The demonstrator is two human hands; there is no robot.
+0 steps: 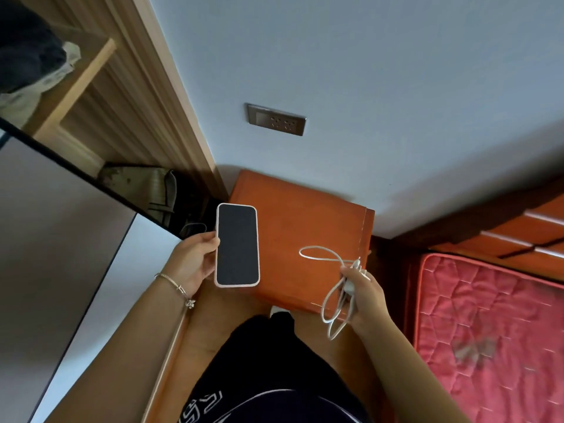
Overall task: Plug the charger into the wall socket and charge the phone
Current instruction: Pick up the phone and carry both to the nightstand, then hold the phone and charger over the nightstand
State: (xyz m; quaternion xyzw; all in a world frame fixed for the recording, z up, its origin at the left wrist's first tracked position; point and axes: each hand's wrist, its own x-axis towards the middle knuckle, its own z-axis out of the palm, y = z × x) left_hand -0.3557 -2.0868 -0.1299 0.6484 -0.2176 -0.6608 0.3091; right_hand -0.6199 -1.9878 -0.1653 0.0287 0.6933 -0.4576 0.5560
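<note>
Nothing of the task is judged done: the phone [237, 245] (screen dark) is held in the left hand [192, 262] over the orange bedside table [308, 227], the white charger [351, 283] with its looped cable is gripped in the right hand [364, 296], and the wall socket [276, 119] is left unused

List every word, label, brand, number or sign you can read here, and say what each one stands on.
No text here can be read for certain.
On the dark clothing, a white print: stylised and cut off by the frame edge, unreadable.
On the phone: screen dark, no text.
On the wall socket: no legible marking.
On the charger: mostly hidden in the hand, no marking visible.
</note>
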